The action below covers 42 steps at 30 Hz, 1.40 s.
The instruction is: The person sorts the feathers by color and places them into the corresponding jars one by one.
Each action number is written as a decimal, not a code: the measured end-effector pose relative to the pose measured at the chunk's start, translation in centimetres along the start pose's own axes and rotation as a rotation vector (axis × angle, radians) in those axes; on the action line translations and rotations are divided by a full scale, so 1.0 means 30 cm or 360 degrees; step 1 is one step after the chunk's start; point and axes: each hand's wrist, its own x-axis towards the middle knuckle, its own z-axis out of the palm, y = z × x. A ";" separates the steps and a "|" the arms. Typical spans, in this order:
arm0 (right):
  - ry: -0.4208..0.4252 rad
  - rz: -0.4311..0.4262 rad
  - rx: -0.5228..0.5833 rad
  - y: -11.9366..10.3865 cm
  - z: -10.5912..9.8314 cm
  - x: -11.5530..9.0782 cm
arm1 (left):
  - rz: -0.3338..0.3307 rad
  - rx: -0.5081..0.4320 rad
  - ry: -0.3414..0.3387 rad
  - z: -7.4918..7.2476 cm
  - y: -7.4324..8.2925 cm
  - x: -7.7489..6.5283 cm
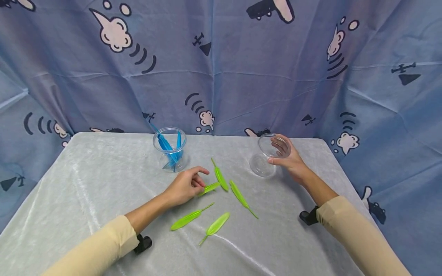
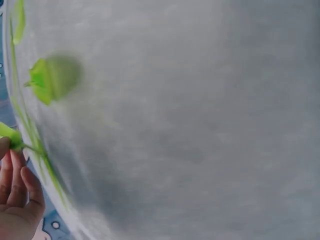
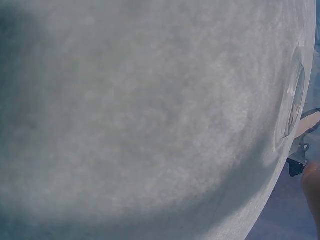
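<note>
My left hand (image 1: 185, 186) pinches a green feather (image 1: 210, 188) between thumb and fingertips, low over the table. In the left wrist view that feather (image 2: 10, 136) shows at the left edge, above the curled fingers. My right hand (image 1: 291, 159) grips a clear plastic jar (image 1: 262, 166) by its upper side, thumb at the front and fingers behind the wall. Nothing shows inside this jar. Only part of the jar (image 3: 294, 102) and of the hand (image 3: 313, 192) appear at the right edge of the right wrist view.
Another clear jar (image 1: 182, 167) holds several blue feathers (image 1: 165, 145) at the back left. Loose green feathers (image 1: 241, 196) lie around the table's middle, one (image 1: 186, 220) in front of my left hand. A patterned blue curtain (image 1: 228, 57) hangs behind the grey-covered table (image 1: 293, 245).
</note>
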 end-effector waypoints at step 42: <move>-0.0030 -0.0005 0.0073 -0.008 0.005 -0.004 | 0.0213 -0.0323 0.0264 0.018 0.330 0.334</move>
